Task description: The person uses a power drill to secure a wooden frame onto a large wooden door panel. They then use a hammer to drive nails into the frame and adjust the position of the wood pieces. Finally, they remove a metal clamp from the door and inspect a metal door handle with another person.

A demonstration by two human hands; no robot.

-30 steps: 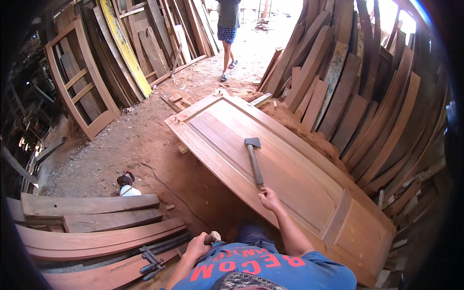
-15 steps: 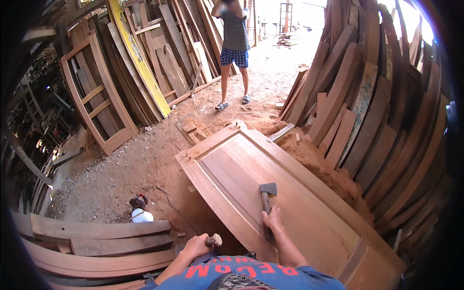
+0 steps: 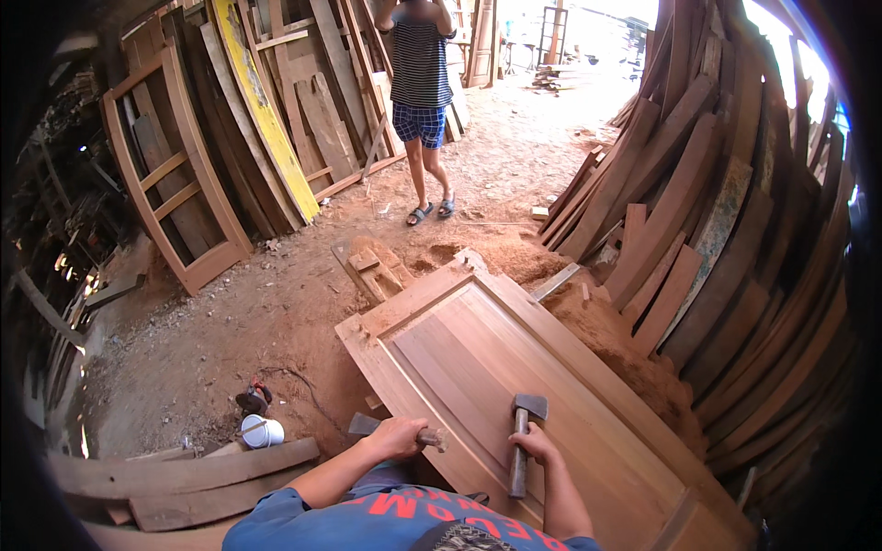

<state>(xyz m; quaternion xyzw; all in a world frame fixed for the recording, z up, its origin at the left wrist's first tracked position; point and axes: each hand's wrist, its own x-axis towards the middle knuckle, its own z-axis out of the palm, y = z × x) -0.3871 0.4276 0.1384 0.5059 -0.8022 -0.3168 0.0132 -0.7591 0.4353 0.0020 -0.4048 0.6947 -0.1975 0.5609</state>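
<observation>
My left hand (image 3: 397, 438) is closed round a wide-bladed chisel (image 3: 364, 424), its flat metal blade pointing left and its worn wooden handle end sticking out to the right. In my right hand (image 3: 537, 444) is a hatchet (image 3: 530, 406), gripped by the handle, with its metal head up and away from me. Both hands are over the near part of a panelled wooden door (image 3: 459, 344), which lies flat in front of me and slants from far left to near right. Sawdust and small chips lie on its far end.
A person (image 3: 423, 101) stands on the dirt floor ahead. Boards lean along the right (image 3: 680, 202); a door frame (image 3: 204, 165) and a yellow plank (image 3: 266, 110) lean at left. Near left are a white bucket (image 3: 264, 432), a corded power tool (image 3: 254, 398) and stacked planks (image 3: 202, 473).
My left hand has turned and moved slightly right and up, bringing the chisel blade into view. The hatchet has moved slightly right and down. The person ahead has shifted position.
</observation>
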